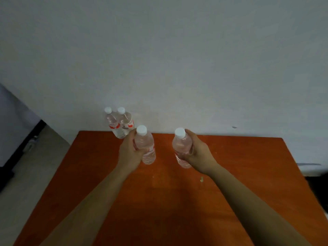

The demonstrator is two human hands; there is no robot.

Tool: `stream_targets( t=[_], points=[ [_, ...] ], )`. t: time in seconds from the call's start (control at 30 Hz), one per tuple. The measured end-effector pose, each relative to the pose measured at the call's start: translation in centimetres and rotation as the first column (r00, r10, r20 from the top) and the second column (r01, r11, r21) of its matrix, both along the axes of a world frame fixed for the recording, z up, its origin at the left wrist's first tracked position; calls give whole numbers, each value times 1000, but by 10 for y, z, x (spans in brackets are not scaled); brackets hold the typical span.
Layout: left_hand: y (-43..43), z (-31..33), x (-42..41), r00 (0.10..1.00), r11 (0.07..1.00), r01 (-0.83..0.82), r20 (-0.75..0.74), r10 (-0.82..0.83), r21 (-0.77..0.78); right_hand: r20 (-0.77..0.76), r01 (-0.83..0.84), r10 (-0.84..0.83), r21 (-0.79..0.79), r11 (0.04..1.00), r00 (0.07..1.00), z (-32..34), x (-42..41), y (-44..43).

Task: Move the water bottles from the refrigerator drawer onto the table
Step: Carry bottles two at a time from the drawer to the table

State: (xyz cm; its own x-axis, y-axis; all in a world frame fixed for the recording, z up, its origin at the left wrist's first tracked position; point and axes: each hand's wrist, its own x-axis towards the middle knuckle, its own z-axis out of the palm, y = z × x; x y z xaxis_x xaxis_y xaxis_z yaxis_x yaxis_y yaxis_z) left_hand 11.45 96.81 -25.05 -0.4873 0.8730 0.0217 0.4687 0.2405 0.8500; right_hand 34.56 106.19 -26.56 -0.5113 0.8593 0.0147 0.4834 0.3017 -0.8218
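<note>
Two clear water bottles with white caps and red labels stand upright side by side at the far left edge of the orange-brown table [239, 174], one bottle [112, 124] left of the other [125, 123]. My left hand [128, 153] is closed around a third bottle [146, 148], held upright over the table. My right hand [198, 154] grips a fourth bottle [182, 148], also upright. I cannot tell whether the held bottles touch the tabletop. The refrigerator drawer is out of sight.
A pale wall [177, 59] rises right behind the table's far edge. Light floor [26, 174] lies to the left, with a dark strip [21, 148] along it. A small pale crumb [201, 179] sits on the tabletop near my right wrist.
</note>
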Motion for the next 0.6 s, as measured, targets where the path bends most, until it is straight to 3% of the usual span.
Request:
stream_targets(
  t=[0.33, 0.6],
  points=[
    [77, -54, -87, 985, 983, 174, 23, -173, -64, 231, 144, -148, 37, 989, 962, -36, -80, 48],
    [130, -70, -106, 983, 980, 185, -3, -186, -71, 193, 162, -158, -6, 987, 969, -53, -128, 101]
  ],
)
